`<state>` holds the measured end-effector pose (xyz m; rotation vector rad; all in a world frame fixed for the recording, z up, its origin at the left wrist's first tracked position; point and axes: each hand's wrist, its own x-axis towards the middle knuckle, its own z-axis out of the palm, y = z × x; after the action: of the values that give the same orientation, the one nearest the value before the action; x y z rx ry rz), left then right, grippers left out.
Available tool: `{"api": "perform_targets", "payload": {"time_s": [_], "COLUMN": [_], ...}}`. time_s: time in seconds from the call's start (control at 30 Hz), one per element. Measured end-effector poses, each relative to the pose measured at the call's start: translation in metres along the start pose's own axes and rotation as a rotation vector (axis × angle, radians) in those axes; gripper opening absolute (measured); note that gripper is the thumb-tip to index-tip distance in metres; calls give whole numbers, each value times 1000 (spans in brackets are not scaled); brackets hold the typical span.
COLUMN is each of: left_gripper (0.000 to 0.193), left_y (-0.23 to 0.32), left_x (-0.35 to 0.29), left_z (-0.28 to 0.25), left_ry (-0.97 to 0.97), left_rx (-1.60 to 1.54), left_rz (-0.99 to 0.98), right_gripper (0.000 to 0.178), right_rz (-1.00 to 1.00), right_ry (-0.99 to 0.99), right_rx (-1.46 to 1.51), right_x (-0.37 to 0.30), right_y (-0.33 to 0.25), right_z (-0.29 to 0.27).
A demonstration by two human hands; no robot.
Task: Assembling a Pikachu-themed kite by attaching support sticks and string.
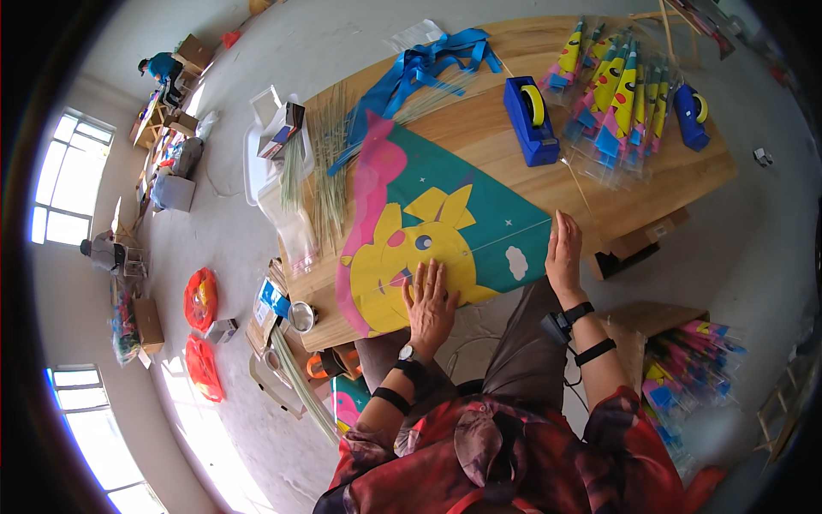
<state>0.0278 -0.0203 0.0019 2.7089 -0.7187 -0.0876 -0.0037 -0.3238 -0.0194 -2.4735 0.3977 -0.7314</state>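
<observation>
Right grip (pixel 563 255) at sheet (pixel 454 218) edge

So this is a head-worn fisheye, the left one of a side-by-side pair, pointing down over the wearer's own red patterned shirt (pixel 479 454) and forearms (pixel 591 332) at the bottom edge. Pretty close range: the triangular cartoon-print sheet (pixel 454 231) lands around mid-frame, with the wooden counter (pixel 638 210) stretching out above it. Super wide too, so it grabs floor (pixel 231 248) and far-off windows (pixel 73 180) on the left, everything bowing toward the dark rim.
</observation>
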Motion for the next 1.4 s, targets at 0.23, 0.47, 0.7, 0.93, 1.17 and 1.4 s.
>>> {"api": "perform_targets", "payload": {"time_s": [0.23, 0.47, 0.7, 0.93, 1.17, 1.4], "left_gripper": [60, 38, 39, 36, 31, 23], "left_y": [31, 89, 133, 156, 157, 155], "left_x": [34, 153, 252, 279, 278, 282], "left_z": [-28, -22, 28, 36, 30, 30], "left_ry": [59, 20, -266, -190, -162, -173], "left_rx": [-177, -849, -1460, -1982, -1885, -1803], "left_rz": [164, 199, -274, -404, -411, -440], "right_gripper": [41, 28, 24, 17, 27, 15], "right_rz": [-29, 120, 544, 709, 531, 754], "right_ry": [171, -89, -445, -374, -156, -190], "right_rx": [93, 249, 481, 913, 813, 997], "right_x": [113, 205, 230, 218, 113, -85], "right_y": [23, 59, 59, 52, 23, -36], "right_z": [-14, 9, -4, -5, -55, -183]}}
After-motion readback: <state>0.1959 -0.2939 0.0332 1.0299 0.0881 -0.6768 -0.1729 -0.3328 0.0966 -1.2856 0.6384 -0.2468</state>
